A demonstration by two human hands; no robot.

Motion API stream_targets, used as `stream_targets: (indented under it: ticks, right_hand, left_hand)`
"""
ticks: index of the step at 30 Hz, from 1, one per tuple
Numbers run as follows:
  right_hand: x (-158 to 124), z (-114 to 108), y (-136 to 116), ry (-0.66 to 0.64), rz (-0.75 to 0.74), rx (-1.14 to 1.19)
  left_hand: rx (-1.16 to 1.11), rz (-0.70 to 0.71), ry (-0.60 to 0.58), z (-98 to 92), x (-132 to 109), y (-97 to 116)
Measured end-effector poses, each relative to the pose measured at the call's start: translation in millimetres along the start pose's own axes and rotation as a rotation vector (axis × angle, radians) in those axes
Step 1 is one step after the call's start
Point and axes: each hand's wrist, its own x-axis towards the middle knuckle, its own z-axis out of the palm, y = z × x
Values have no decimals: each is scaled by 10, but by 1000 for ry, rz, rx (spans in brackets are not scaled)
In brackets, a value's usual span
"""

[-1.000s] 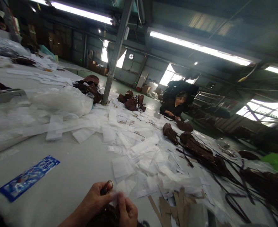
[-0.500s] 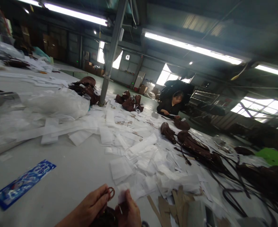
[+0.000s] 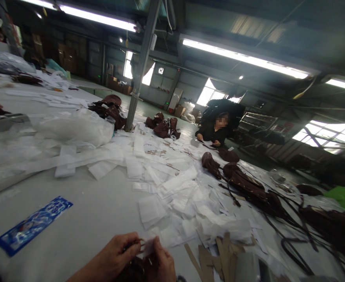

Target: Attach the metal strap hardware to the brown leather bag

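Observation:
At the bottom centre, my left hand [image 3: 118, 252] pinches a small brown ring [image 3: 141, 240], mostly hidden by the fingers. My right hand [image 3: 163, 261] is closed on a small white sheet [image 3: 149, 247] between thumb and fingers. Ring and sheet come together between the hands; whether they touch, I cannot tell. Below and between my palms is a dark brown item [image 3: 133, 270], largely covered by the hands and cut off by the frame's edge. Loose white sheets [image 3: 151, 211] lie just beyond my fingertips on the grey table [image 3: 81, 223].
A blue printed packet [image 3: 34, 226] lies on the left. Brown-grey strips [image 3: 209, 262] are at the lower right, with brown bags and straps [image 3: 245, 182] behind them. Clear plastic [image 3: 78, 127] is heaped at left, near a metal post [image 3: 140, 66]. A co-worker [image 3: 212, 135] works across the table.
My left hand has moved right, bringing the ring against or close to the white sheet; the ring is now more hidden. The whole view has shifted slightly.

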Motion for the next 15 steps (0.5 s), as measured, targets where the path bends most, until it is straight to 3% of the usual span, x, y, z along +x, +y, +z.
stream_targets:
  ticks: [4,7,12,15]
  right_hand:
    - [58,-78,132,-45,-104,-149]
    - [49,-87,170,-46,-258,-368]
    - [1,-65,128,-30,-470,-670]
    - [-11,-48,49,-95,-470,-720]
  left_hand:
    - [89,-11,62,21,33,-30]
    - [28,2,70,33,28,7]
    - [-197,-26,-113,-33,-17,101]
    - [-327,-28,-251,-102,-11,95]
